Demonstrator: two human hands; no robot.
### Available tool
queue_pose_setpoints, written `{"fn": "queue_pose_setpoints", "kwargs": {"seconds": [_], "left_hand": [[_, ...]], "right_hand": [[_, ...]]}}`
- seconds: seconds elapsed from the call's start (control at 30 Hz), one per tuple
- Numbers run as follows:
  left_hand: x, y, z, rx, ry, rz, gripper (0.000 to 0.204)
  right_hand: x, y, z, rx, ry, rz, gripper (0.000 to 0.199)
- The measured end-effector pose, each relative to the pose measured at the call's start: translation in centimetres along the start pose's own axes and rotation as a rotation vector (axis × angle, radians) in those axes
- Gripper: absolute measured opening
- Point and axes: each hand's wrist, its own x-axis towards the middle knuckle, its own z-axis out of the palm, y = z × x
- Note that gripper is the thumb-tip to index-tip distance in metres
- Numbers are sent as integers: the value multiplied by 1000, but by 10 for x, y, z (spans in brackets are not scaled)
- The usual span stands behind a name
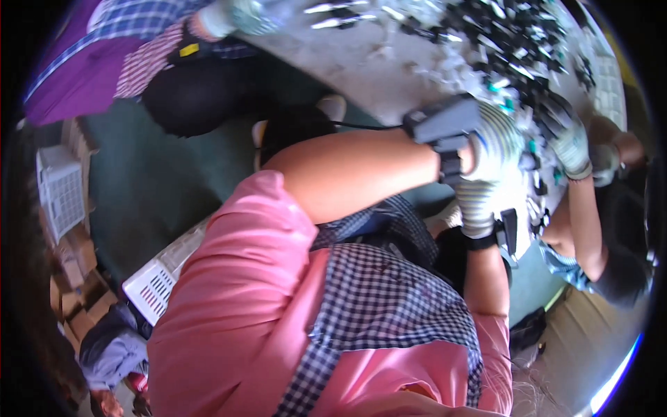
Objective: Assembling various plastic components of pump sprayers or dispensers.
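Observation:
My left hand (499, 142), in a striped knit glove, reaches across to the table's edge beside a heap of small black and white plastic pieces (511, 35). A dark device is strapped to that wrist. Just below it, my right hand (476, 210), gloved alike and with a black wrist strap, comes up against it. Both hands look curled in toward each other. Glare and the gloves hide the fingertips, so whatever they hold cannot be made out. Several teal pieces (500, 85) lie in the heap close by.
Across the right side, another person's gloved hand (571, 147) reaches into the heap. At upper left, a co-worker's gloved hand (240, 17) is over the grey table (313, 52). White plastic crates (61, 191) and cardboard boxes (87, 309) stand at left.

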Motion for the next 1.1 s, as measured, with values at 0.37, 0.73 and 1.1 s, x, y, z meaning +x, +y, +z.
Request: {"fn": "queue_pose_setpoints", "kwargs": {"seconds": [0.37,0.73,1.1], "left_hand": [[19,-31,-31,-699,326,-68,18],[18,-29,-27,247,609,159,11],[15,-29,-47,-17,400,-24,12]], "right_hand": [[-16,53,-66,528,-163,-9,52],[-13,71,-90,203,-173,-57,35],[-11,76,-83,262,-118,42,30]]}}
